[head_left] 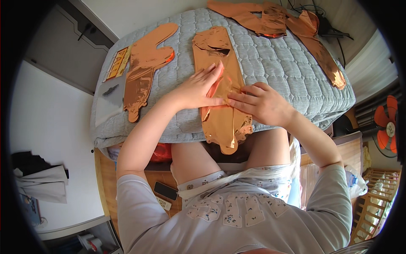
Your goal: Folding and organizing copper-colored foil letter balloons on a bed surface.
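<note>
A long, flat copper-coloured foil balloon [216, 120] lies in front of me on the bed's edge. Its wavy near end hangs toward my lap, and its far end is creased, with a dark fold. My left hand [202, 88] lies across its left side, fingers stretched out and thumb pointing right. From the right, my right hand [261, 103] has its fingers bunched on the foil near the middle, seemingly pinching a crease there. The left thumb and right fingertips nearly meet. Whatever is under the right fingers is hidden.
Another copper foil balloon [141, 70] lies left beside a yellow printed card [117, 63] and a clear plastic bag [108, 99]. More foil balloons [270, 21] lie at the far right of the quilted mattress [292, 72]. An orange-bladed fan [385, 122] stands right; a phone [165, 191] lies below.
</note>
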The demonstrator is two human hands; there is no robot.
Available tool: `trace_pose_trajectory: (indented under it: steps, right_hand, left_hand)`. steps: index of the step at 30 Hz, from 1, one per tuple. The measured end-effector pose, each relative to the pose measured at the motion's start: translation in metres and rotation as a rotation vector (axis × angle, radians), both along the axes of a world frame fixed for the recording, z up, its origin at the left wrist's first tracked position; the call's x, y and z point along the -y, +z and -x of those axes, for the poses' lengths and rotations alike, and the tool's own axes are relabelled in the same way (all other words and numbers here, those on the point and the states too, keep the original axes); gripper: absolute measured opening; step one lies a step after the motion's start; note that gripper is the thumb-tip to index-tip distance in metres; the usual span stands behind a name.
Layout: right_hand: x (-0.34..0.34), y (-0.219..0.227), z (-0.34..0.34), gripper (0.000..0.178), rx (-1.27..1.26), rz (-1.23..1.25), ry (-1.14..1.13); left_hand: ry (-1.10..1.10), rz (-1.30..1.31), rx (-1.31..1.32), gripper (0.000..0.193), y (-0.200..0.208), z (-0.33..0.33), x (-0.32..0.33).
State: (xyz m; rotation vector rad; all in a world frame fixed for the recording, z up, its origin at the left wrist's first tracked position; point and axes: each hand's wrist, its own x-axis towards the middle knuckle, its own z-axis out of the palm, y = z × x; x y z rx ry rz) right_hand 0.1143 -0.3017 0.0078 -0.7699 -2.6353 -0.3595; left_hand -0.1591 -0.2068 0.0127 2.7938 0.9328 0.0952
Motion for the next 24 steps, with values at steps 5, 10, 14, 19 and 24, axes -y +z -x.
trace_pose_trajectory:
  steps: [5,10,14,19,24]
  right_hand:
    - [0.001,-0.001,0.002,0.056,0.010,-0.018,0.006]
    - [0.008,0.002,-0.006,0.058,-0.008,0.074,0.004]
    - [0.009,0.005,-0.005,0.057,-0.020,0.090,0.013]
    - [0.007,0.004,-0.003,0.053,-0.063,0.048,0.033]
    - [0.010,0.004,-0.004,0.054,-0.185,0.145,0.027]
  left_hand:
    - [-0.010,0.636,0.789,0.105,0.003,0.014,-0.016]
    - [-0.294,0.163,0.364,0.117,0.022,0.033,0.019]
    - [-0.348,0.000,0.046,0.121,0.023,0.028,0.066]
    - [-0.305,-0.187,0.091,0.078,0.003,0.021,0.066]
    - [-0.282,-0.207,0.089,0.060,-0.003,0.022,0.066]
